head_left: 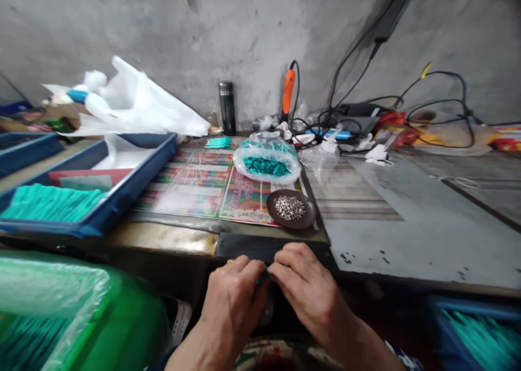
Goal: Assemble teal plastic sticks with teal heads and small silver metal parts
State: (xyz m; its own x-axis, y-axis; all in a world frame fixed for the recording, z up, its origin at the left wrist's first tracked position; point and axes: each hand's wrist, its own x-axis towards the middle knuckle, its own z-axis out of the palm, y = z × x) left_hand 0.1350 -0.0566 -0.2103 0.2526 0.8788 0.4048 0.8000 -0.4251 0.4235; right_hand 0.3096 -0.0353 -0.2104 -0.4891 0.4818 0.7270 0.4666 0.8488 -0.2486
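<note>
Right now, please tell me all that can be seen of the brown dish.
The brown dish is round and shallow; its material is unclear. It sits upright at the near right corner of the printed sheet, holding a heap of small, shiny, silvery pieces. Neither the left hand nor the right hand touches it.

A mottled gray wall (252, 29) rises behind a long desk (427, 235), its gray right-hand section flecked dark near the front edge (171, 237). Pale light glints on that edge's left stretch; underneath is dark.

The printed sheet (203, 189) bears sideways letters (247, 193) resembling "VESA"; other print blurs.
</note>
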